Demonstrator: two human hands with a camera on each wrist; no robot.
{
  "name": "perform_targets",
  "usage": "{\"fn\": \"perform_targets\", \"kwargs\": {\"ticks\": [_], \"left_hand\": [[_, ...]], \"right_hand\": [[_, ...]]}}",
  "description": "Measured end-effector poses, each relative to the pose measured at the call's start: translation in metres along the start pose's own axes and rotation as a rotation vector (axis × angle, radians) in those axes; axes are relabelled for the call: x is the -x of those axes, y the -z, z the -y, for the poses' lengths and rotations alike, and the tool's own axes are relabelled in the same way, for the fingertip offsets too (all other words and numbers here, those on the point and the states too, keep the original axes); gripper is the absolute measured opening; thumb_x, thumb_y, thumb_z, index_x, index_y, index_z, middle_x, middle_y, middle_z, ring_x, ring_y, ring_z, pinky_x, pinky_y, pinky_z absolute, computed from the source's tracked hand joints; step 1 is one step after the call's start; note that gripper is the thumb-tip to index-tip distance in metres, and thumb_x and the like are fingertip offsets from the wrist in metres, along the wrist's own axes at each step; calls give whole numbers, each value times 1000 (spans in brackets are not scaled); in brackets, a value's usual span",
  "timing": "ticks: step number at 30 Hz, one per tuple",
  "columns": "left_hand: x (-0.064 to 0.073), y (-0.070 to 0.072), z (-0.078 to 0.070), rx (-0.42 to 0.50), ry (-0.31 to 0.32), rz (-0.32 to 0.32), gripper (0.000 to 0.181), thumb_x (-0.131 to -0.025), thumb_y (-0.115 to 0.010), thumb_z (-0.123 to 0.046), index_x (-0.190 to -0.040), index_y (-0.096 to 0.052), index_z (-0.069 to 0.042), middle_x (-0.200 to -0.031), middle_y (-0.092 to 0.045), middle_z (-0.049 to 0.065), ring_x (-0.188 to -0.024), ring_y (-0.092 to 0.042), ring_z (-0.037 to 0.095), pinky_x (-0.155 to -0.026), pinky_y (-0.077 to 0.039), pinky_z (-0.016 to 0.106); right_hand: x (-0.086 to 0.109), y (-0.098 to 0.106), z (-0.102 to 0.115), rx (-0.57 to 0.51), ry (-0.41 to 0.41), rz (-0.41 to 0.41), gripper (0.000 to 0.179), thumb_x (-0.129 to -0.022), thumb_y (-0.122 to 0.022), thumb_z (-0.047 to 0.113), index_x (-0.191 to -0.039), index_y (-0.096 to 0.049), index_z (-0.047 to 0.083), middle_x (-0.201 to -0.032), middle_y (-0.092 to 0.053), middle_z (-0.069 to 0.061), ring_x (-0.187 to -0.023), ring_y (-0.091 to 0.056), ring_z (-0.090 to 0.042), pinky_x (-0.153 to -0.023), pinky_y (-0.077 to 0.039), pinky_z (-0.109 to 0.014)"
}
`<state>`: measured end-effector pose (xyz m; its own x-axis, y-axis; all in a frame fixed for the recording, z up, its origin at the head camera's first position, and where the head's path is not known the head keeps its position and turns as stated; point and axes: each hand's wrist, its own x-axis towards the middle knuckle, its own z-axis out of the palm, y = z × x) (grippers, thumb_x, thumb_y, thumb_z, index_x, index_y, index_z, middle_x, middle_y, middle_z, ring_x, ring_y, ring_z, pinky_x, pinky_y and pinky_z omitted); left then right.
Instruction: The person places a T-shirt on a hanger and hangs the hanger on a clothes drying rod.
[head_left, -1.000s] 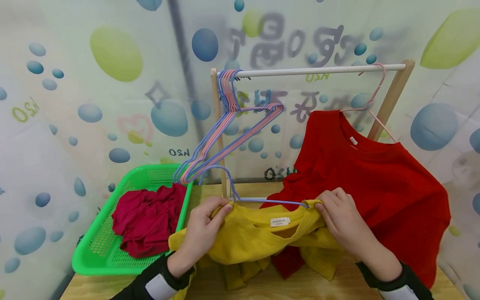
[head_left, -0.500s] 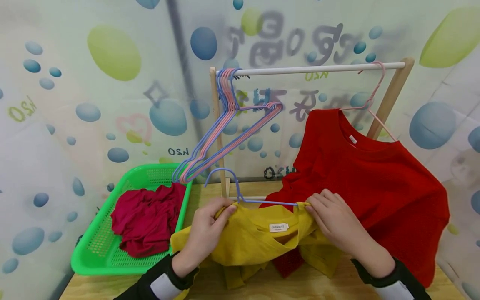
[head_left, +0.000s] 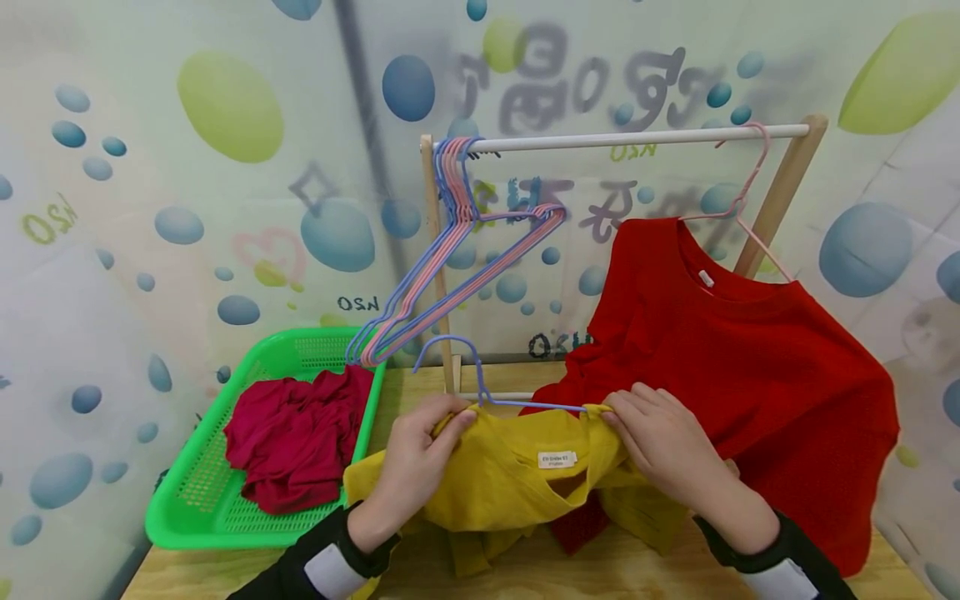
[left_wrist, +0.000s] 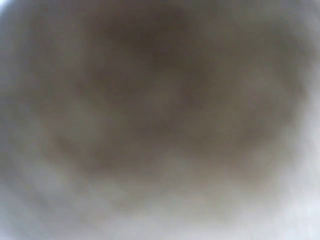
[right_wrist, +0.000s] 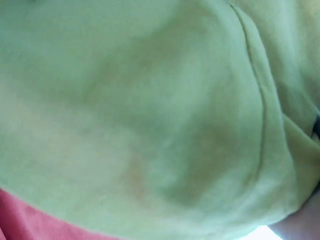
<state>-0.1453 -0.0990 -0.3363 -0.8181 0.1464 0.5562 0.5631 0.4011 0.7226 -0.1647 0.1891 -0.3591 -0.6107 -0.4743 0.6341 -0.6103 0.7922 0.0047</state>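
A yellow shirt (head_left: 517, 492) with a white neck label hangs low between my hands in the head view. A blue hanger (head_left: 525, 405) runs along its neckline, its hook standing above the collar on the left. My left hand (head_left: 412, 458) pinches the shirt's left shoulder by the hanger between thumb and fingers. At the other side of the collar my right hand (head_left: 667, 442) grips the right shoulder where the hanger's arm goes in. Close-up yellow-green fabric of the shirt (right_wrist: 165, 110) fills the right wrist view. The left wrist view is too blurred to read.
A green basket (head_left: 168, 500) with a crumpled dark red garment (head_left: 300, 442) stands at left. Behind, a rack's white rail (head_left: 600, 140) carries several blue and pink hangers (head_left: 457, 221) at its left end. A red shirt (head_left: 742, 367) hangs on a pink hanger (head_left: 742, 196) at right.
My right hand has moved left, bringing the shirt's right shoulder toward my left hand. The blue hanger's hook has shifted slightly right, and less of its bar shows.
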Motion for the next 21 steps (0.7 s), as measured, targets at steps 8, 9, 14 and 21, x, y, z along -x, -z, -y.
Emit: {"fn": "perform_targets", "kwargs": {"ticks": [8,9,14,21], "left_hand": [[0,-8,28,-6,-21,23,14,-93,-56,-28,-90,-68,-21,-81,-62,-11,-69,-52,7,-61,-44,23],[0,-8,27,-7,-20,21,14,-92,-56,-26,-90,-69,-20,-81,-63,-10,-69,-53,7,-62,-44,23],[-2,-8,16,-15,-16,11,10,-90,-59,-14,-88,-69,-12,-80,-64,-3,-69,-52,9,-62,-43,24],[-5,-4,-5,-12,-20,-12,9,-89,-60,-7,-84,-68,-9,-77,-62,-2,-68,-51,7,-61,-42,23]], "right_hand": [[-2,1,3,6,1,-17,12,-86,-64,17,-85,-52,17,-66,-31,14,-66,-32,-4,-59,-31,-20],[-2,0,3,8,-2,-13,12,-86,-64,17,-85,-52,17,-66,-30,14,-66,-32,-3,-58,-31,-20],[-2,-1,6,7,-11,8,12,-87,-63,19,-87,-52,16,-63,-27,15,-61,-31,-3,-56,-31,-18],[-5,-2,7,12,-16,7,13,-87,-63,20,-87,-50,17,-62,-26,14,-60,-29,-2,-52,-28,-17]]}}
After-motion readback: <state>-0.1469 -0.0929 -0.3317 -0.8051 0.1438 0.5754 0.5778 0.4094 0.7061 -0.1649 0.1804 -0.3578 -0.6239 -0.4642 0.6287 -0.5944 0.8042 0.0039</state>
